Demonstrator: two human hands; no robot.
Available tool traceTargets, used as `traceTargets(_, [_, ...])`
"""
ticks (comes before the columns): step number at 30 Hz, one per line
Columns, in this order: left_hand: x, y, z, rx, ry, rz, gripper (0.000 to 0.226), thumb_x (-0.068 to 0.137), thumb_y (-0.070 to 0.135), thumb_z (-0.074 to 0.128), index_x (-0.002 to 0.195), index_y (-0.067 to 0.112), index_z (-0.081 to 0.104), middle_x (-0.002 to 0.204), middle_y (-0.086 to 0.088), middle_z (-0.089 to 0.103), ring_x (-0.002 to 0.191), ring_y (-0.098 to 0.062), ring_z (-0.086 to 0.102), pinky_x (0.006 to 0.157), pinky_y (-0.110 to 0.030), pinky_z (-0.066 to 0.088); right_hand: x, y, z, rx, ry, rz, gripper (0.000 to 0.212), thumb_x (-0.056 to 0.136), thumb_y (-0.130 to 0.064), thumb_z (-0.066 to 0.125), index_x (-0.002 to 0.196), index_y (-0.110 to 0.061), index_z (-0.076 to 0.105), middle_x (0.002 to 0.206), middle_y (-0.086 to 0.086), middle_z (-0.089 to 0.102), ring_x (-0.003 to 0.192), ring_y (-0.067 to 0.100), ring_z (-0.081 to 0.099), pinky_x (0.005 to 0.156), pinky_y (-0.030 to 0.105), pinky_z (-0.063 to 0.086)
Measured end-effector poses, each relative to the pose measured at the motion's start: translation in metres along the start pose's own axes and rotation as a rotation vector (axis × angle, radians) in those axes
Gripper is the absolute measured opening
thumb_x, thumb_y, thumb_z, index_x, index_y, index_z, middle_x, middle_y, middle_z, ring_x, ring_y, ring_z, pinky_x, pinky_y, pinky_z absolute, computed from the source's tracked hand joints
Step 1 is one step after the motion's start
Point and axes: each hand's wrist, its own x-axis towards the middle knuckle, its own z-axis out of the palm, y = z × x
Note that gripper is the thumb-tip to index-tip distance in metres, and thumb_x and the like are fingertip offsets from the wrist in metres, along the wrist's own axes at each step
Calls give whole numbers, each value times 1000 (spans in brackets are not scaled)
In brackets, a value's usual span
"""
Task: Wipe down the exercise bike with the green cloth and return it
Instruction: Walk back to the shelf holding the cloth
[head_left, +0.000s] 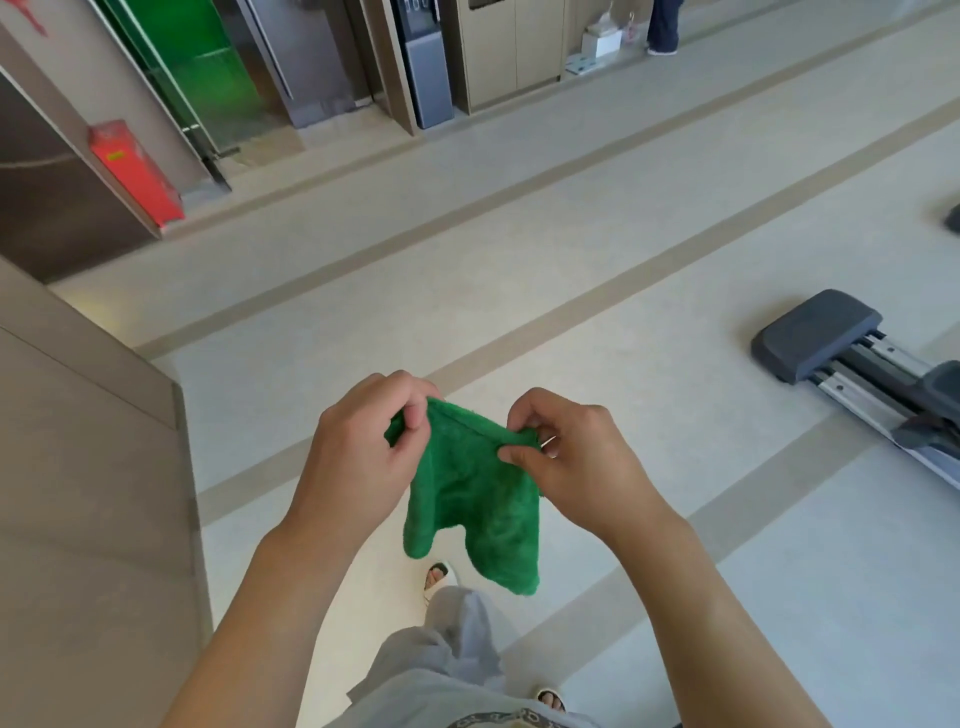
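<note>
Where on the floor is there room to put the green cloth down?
Bare floor stretches ahead of both hands, between the red box on the left and the grey machine on the right. It is crowded near that machine and by the wooden wall at the left.

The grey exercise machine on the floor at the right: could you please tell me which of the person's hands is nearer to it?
Right. The right hand pinches the green cloth on the side toward the machine; the left hand pinches the cloth's far corner, further away.
</note>
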Motion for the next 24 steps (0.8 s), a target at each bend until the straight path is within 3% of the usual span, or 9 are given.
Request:
traceTargets(2, [13,-23,-1,-8,-15,-41,25,90,6,54,82,26,42,100,15,69,89,-17,67,69,-42,54,25,-2,7,-20,26,-9,29,86,-13,82,86,-33,61,81,-23,64,75,8,60,66,12,47])
traceTargets(7, [62,-86,-10,-67,-83,-164,33,90,-3,60,82,26,45,98,14,72,75,-20,63,65,-43,54,101,-15,26,-111,39,18,27,88,-14,78,84,-29,57,77,-6,67,72,21,61,68,40,52])
traceTargets(9, [83,-111,-19,-55,-89,-174,32,93,1,62,88,32,53,87,11,69,68,-19,58,62,-40,52,133,-25,38,-118,41,14,27,87,-13,77,82,-29,56,75,-4,66,70,21,59,66,39,51])
traceTargets(10, [94,-123,-24,-39,-90,-160,32,94,3,63,92,34,58,83,13,66,67,-17,56,61,-32,51,149,-30,44,-122,45,12,27,86,-14,78,81,-29,55,74,-4,66,68,20,57,63,36,50])
traceTargets(13, [120,-159,-42,-43,-106,-110,33,93,0,68,100,33,69,92,22,67,78,-7,61,68,-13,44,196,-43,61,-163,49,-3,33,84,-12,80,78,-27,52,74,-3,64,64,20,55,59,35,50])
traceTargets(17, [146,-211,-60,-52,-112,-161,28,93,3,73,103,29,73,99,21,70,89,-6,65,76,-14,48,251,-55,81,-191,31,-27,35,81,-3,78,72,-21,49,71,9,62,65,34,55,61,51,52])
traceTargets(20, [162,-242,-68,-69,-97,-189,26,93,5,73,102,29,73,99,20,70,93,-7,67,77,-13,49,287,-62,96,-189,68,-42,33,83,-3,78,78,-23,52,73,5,64,65,29,56,62,46,51])
traceTargets(24, [179,-270,-75,-62,-97,-249,22,97,16,69,105,36,70,109,26,68,102,-5,66,80,-16,48,326,-70,111,-130,120,-37,30,86,-4,79,81,-26,58,74,-2,64,59,19,58,54,28,50])
